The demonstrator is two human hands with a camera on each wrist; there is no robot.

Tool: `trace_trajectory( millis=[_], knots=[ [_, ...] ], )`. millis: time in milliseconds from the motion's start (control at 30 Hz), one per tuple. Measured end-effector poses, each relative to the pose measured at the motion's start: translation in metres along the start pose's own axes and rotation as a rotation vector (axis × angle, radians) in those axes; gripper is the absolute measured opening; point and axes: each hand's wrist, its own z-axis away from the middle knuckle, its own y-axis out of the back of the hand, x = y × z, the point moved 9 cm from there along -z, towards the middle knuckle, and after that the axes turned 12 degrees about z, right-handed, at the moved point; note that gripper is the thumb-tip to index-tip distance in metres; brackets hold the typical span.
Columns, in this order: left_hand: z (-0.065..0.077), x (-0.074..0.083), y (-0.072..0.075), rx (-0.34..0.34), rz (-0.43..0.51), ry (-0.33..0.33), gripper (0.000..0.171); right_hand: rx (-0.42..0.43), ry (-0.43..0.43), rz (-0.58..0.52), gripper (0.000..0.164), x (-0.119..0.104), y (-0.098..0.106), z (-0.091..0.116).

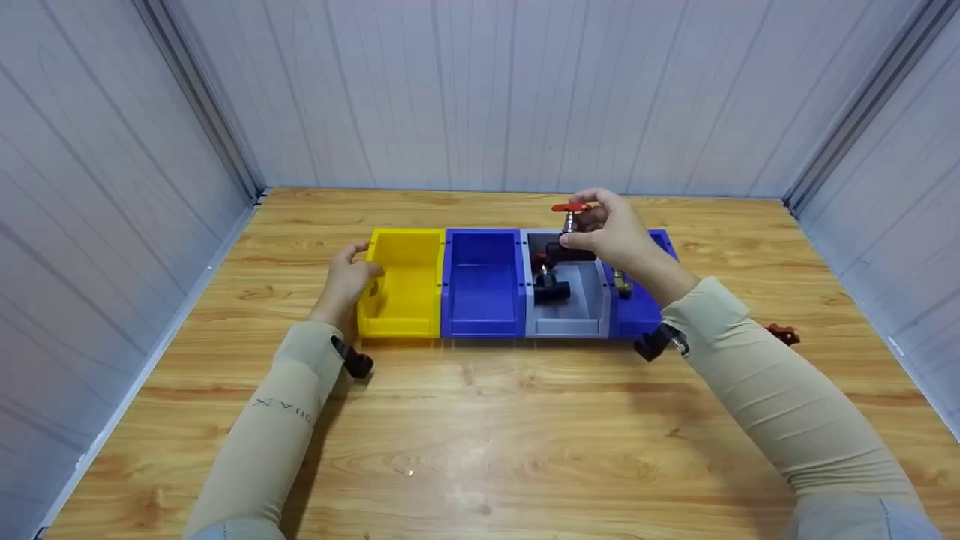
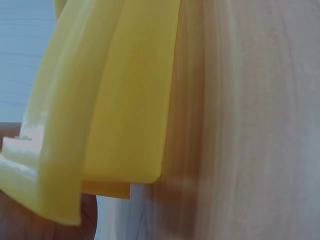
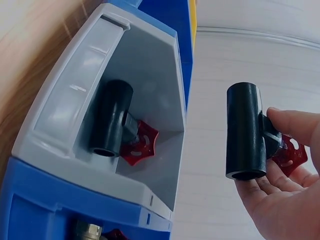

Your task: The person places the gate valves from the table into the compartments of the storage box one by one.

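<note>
My right hand (image 1: 621,238) pinches a black pipe valve with a red handwheel (image 1: 564,253) above the grey bin (image 1: 589,300). In the right wrist view, the thumb and fingers close round the neck of this valve (image 3: 244,131), behind its black tube. A second black valve (image 3: 112,117) with a red star-shaped handwheel lies on its side inside the grey bin. My left hand (image 1: 346,279) grips the left wall of the yellow bin (image 1: 409,300), thumb over the inside. The left wrist view shows the outside of this yellow bin (image 2: 132,95) with fingers partly hidden behind it.
A blue bin (image 1: 484,289) stands between the yellow and grey bins. Another blue bin (image 1: 637,319), partly covered by the right arm, contains a brass valve (image 1: 622,283). A red-handled piece (image 1: 784,333) lies on the wooden table (image 1: 480,420) at right. Panel walls enclose the back and sides.
</note>
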Motion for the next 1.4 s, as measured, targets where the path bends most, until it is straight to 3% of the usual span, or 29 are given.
trace_trajectory(
  millis=[967,1400],
  knots=[
    [-0.001,-0.001,-0.003,-0.002,0.002,0.016,0.066,-0.058,0.043,-0.064,0.063,-0.019,-0.039,-0.009],
    [0.001,0.000,-0.003,-0.002,-0.011,-0.014,0.066,-0.055,0.042,-0.091,0.064,-0.025,-0.055,-0.013]
  ],
)
